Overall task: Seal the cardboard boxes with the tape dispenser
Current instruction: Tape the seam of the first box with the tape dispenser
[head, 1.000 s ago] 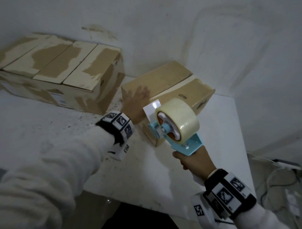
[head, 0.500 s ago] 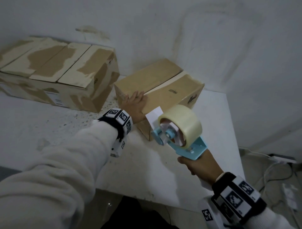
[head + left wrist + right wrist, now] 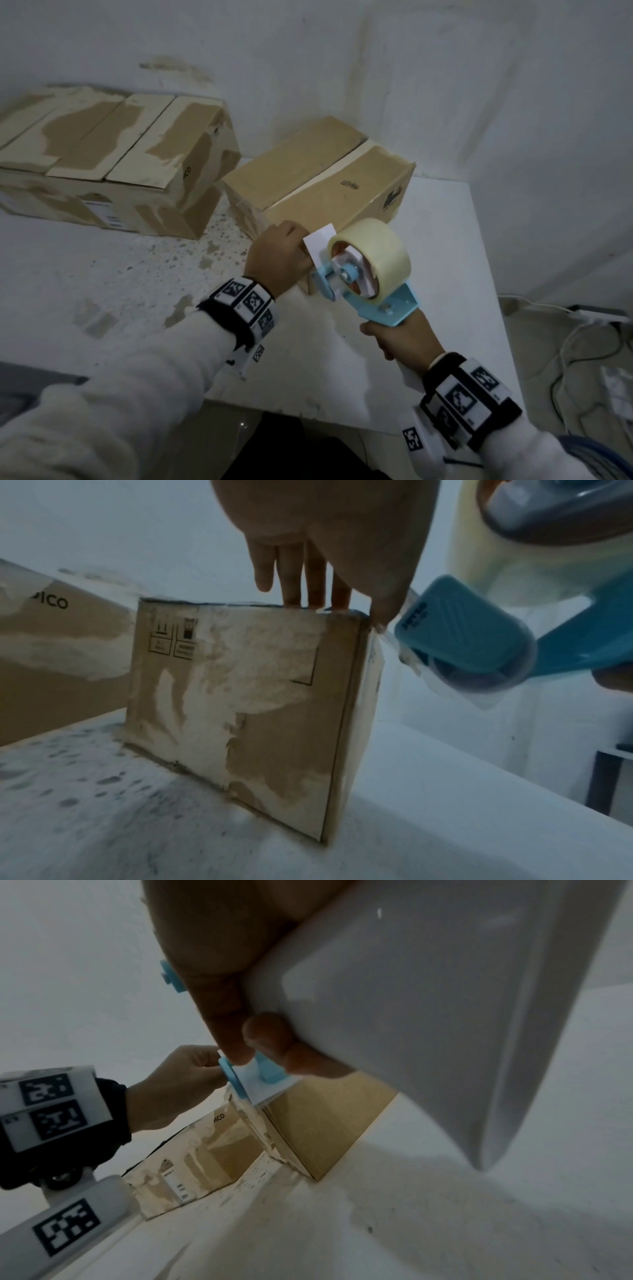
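Since half a second ago, the left hand point(image 3: 279, 255) has slid from the top of the small box point(image 3: 318, 181) to that box's near corner, and the tape dispenser point(image 3: 363, 270) has closed in beside it.

Nearest the person, the right hand point(image 3: 400, 334) is wrapped round the dispenser's handle, fingers point(image 3: 274, 1039) curled tightly about it, wrist low and forearm angled up toward the small box. From this grip the blue frame and its pale roll of tape point(image 3: 376, 246) tilt toward the box's near end, the mouth of the dispenser just beside the upper near corner.

Next out, the left hand sits at that same corner with its back up. In the left wrist view its fingers point(image 3: 298, 588) point down, close together and fairly straight, their tips touching the box's top edge, while the thumb presses at the corner where a strip of clear tape point(image 3: 387, 639) runs to the dispenser. The left forearm, in a pale sleeve, comes in from the left of the box.

Beyond the hands, the small box stands on the white surface point(image 3: 442, 240), its top flaps shut.

Left of the small box and well behind the hands stands a larger, scuffed box point(image 3: 113, 161), near the wall.
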